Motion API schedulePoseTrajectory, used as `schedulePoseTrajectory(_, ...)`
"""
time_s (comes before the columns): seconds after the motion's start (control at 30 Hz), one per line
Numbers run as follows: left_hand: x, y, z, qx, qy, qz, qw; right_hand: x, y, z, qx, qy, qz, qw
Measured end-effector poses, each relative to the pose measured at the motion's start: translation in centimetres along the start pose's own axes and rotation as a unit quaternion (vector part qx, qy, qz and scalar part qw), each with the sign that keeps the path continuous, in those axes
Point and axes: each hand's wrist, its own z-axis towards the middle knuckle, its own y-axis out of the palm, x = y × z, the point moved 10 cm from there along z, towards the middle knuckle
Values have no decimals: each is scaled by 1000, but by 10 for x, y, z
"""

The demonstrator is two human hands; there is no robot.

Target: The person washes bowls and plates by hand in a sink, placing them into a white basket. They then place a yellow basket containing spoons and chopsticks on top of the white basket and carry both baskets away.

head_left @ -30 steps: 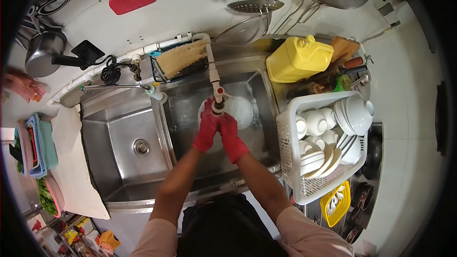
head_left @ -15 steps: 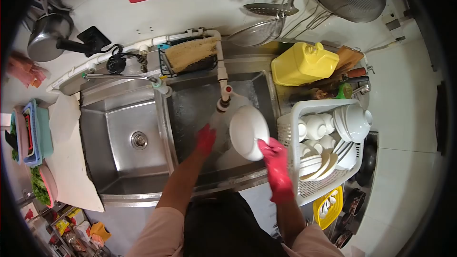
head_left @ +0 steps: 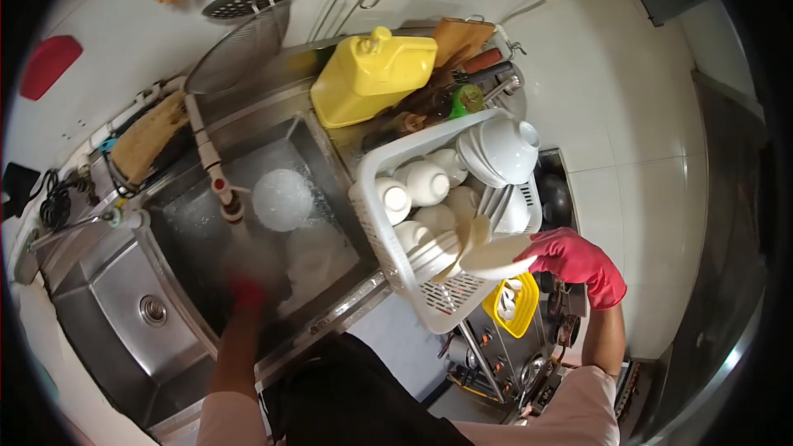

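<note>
In a red rubber glove, my right hand (head_left: 582, 263) is closed on the edge of a white plate (head_left: 499, 259). The plate is tilted over the near right side of a white plastic dish basket (head_left: 382, 254), beside other plates stood on edge. Upturned white bowls (head_left: 427, 182) and stacked larger bowls (head_left: 505, 151) fill the far part of the basket. My left hand (head_left: 246, 291), gloved in red too, is low in the right sink basin (head_left: 326, 167), its fingers smeared by motion. Near it, a white bowl (head_left: 283, 200) lies in the water below the tap (head_left: 229, 198).
A yellow jerrycan (head_left: 372, 78) stands behind the basket, with bottles next to it. A yellow basket of spoons (head_left: 516, 306) sits right of the dish basket. The left basin (head_left: 132, 306) adjoins the wet one. Strainers (head_left: 239, 54) hang on the wall.
My right hand has carried the plate from above the sink rightward to the dish basket. The view has turned right. My left hand stays in the basin, now blurred.
</note>
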Motion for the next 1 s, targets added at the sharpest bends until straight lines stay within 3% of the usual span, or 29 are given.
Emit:
schedulePoseTrajectory(0.13, -10, 56, 3, -44, 53, 18, 997, 20, 16, 4, -96, 17, -111, 989)
schedulePoseTrajectory(0.23, -11, 73, -1, -36, 114, -13, 993, 53, 55, 35, -130, -49, -204, 969)
schedulePoseTrajectory(0.3, -19, 63, -15, 52, 180, -68, 980, 95, 74, 55, -78, -84, -157, 981)
schedulePoseTrajectory(0.37, -15, 35, -33, 172, 251, -115, 945, 91, 78, 75, -48, -111, -188, 975)
schedulePoseTrajectory(0.4, -5, 29, -28, 151, 243, -139, 948, 82, 76, 82, -17, -124, -210, 970)
schedulePoseTrajectory(0.47, 26, 11, -2, 20, 183, -208, 960, 38, 61, 78, 86, -148, -247, 954)
schedulePoseTrajectory(0.57, 45, -88, -25, 59, 159, -172, 970, -7, 58, 73, 179, -108, -199, 957)
schedulePoseTrajectory(0.63, 18, -110, -18, 92, 88, -380, 916, -61, 65, 70, 250, -176, -117, 945)
schedulePoseTrajectory(0.67, 3, -114, -16, 108, 51, -478, 870, -73, 80, 76, 229, -172, 59, 956)
schedulePoseTrajectory(0.7, -12, -97, -6, 65, -8, -580, 812, -94, 97, 81, 248, -254, 153, 922)
schedulePoseTrajectory(0.77, -34, -59, 11, -19, -121, -748, 652, -138, 135, 111, 279, -230, 247, 899)
schedulePoseTrajectory(0.9, -43, -105, -19, 59, -139, -824, 546, -131, 269, 255, 234, -99, 390, 885)
schedulePoseTrajectory(0.97, -53, -108, -12, 89, -135, -837, 523, -130, 310, 309, 269, -90, 353, 892)
schedulePoseTrajectory(1.0, -56, -117, -14, 103, -146, -824, 538, -148, 311, 320, 282, -142, 345, 884)
